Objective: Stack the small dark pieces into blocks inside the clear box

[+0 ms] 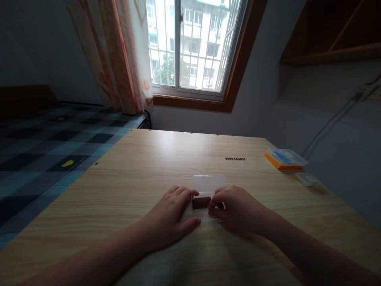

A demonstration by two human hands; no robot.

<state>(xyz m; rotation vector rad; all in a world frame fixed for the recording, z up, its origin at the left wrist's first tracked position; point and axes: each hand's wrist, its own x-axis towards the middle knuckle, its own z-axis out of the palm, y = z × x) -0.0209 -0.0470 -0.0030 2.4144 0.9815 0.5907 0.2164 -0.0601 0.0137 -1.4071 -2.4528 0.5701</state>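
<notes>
A small clear plastic box (208,183) lies on the table before me, its lid tipped back. Inside it rests a dark reddish-brown block or row of pieces (201,203); its exact kind is too small to make out. My left hand (178,210) grips the box's left side, fingers at the back and thumb at the front. At the box's right side, my right hand (233,206) is closed in a pinch against the dark pieces' right end. Whatever lies between those fingertips is hidden.
Farther back on the wooden table (133,178) is a line of tiny dark pieces (235,159). An orange case with a clear lid (284,159) sits at the right edge, near a smaller clear box (306,178). A checked bed (59,143) adjoins the left side.
</notes>
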